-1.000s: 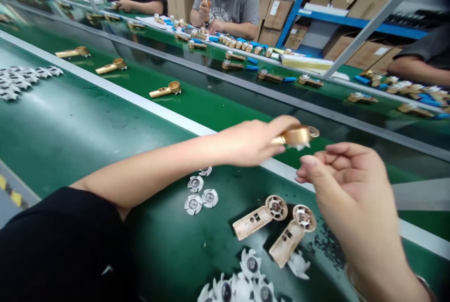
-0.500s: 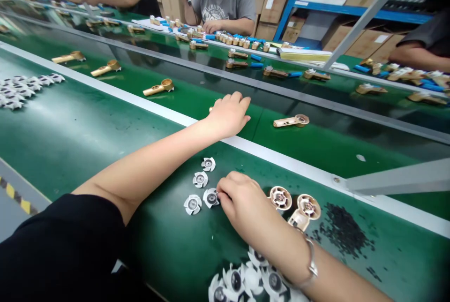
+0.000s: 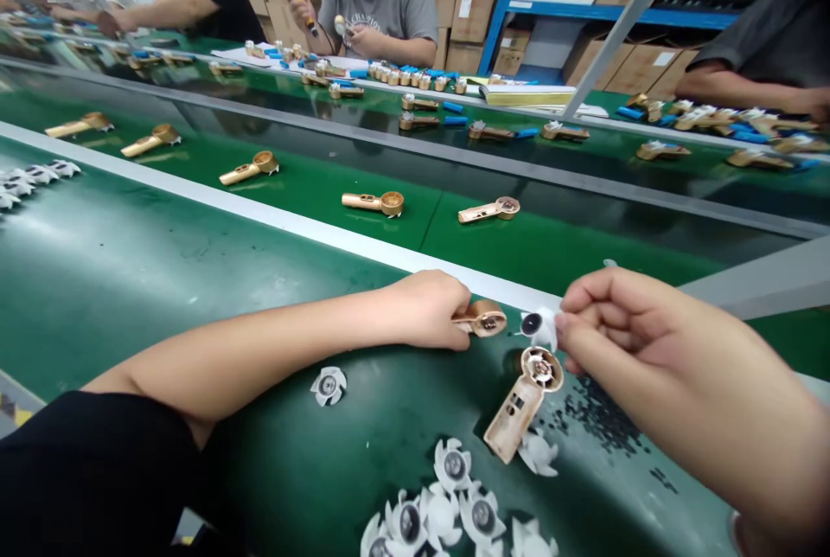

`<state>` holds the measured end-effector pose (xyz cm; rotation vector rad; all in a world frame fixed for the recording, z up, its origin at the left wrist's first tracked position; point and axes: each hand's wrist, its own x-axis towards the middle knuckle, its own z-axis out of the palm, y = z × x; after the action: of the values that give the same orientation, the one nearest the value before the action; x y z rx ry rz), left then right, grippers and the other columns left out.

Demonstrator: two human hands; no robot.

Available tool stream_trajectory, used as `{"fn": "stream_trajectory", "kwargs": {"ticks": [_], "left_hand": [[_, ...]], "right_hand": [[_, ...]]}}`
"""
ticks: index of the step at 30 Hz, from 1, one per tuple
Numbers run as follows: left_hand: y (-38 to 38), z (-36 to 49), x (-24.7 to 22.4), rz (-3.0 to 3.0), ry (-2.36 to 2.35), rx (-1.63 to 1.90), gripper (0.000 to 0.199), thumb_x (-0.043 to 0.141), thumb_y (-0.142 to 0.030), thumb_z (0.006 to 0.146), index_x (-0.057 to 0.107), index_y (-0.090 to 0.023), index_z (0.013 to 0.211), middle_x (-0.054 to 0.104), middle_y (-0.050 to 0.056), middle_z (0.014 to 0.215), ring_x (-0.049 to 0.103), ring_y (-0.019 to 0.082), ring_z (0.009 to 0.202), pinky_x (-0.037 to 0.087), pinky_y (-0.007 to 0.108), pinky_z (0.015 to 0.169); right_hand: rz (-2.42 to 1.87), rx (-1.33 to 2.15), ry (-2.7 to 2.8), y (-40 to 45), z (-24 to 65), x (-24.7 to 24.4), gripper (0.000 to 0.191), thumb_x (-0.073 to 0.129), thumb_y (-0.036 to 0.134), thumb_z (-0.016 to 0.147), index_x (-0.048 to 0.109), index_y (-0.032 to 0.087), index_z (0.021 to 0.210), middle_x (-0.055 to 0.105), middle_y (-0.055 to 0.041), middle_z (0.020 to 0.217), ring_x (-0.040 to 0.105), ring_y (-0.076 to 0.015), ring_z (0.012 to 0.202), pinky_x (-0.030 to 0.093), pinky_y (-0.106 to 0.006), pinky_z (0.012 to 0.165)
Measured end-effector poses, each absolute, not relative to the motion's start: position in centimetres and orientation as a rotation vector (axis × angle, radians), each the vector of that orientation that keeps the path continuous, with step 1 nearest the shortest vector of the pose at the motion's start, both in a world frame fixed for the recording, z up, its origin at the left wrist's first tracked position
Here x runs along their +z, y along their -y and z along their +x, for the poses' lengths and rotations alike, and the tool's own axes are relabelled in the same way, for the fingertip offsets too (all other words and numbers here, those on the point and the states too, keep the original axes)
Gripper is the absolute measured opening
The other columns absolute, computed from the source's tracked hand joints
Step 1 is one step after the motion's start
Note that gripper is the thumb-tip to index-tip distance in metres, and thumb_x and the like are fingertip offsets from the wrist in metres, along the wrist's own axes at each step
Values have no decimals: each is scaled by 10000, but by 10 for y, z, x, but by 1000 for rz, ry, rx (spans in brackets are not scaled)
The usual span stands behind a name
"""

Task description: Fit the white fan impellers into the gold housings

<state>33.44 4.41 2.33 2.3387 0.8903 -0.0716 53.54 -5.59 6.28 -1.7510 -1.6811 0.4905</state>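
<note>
My left hand (image 3: 436,308) is closed on the handle of a gold fan housing (image 3: 488,319), whose round end points right. Between the thumb and fingers of my right hand (image 3: 622,323) is a white fan blade (image 3: 539,326) with a dark centre, held just right of that round end. Below it, a second gold housing (image 3: 515,419) lies open side up on the green table, a white blade (image 3: 539,453) beside its handle. A single white blade (image 3: 329,386) lies below my left forearm. Several more blades (image 3: 442,515) are heaped at the bottom.
Small black pieces (image 3: 600,419) are scattered under my right hand. Behind a white rail (image 3: 285,220), gold housings (image 3: 373,202) lie in a row on a green belt (image 3: 415,233). A grey metal strut (image 3: 765,276) slants at right. People sit across the line.
My left hand has come back from the belt and now grips a gold housing. My right hand has moved right and up, raising a white blade. The view has shifted, and fewer loose blades lie mid-table.
</note>
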Motion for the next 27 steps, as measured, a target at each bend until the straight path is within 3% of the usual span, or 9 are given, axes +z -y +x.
{"fn": "stream_trajectory", "kwargs": {"ticks": [3,5,8,17,27], "left_hand": [[-50,331,32,2223,-911,59,206,520,-319,858,570,-188,1008,690,28,832,673,187,732,453,259,577],[-47,331,39,2070,-884,136,305,417,-293,934,474,-186,1214,665,-10,758,679,160,683,490,241,584],[-39,331,46,1859,-822,263,427,419,-239,949,361,-196,1370,567,-64,631,645,158,585,506,253,567],[-35,327,54,1948,-739,246,601,436,-240,967,208,-200,1521,632,6,803,639,184,637,474,289,594],[-28,331,38,2188,-746,394,580,428,-217,957,246,-216,1508,666,48,901,631,207,734,454,302,628]], "right_hand": [[-1761,525,1760,51,531,62,94,613,354,806,609,265,835,605,62,571,543,-118,420,425,-184,363],[-1788,422,1685,50,529,60,100,613,361,819,608,264,845,626,54,593,554,-116,435,425,-186,379],[-1784,322,1581,50,523,58,102,624,360,822,621,262,849,667,33,640,611,-131,487,447,-199,411],[-1888,118,1529,57,506,57,116,625,400,785,632,295,832,664,64,624,626,-145,495,427,-236,455],[-1883,60,1483,57,498,54,79,627,390,818,615,314,836,669,101,659,644,-115,529,440,-225,472]]}}
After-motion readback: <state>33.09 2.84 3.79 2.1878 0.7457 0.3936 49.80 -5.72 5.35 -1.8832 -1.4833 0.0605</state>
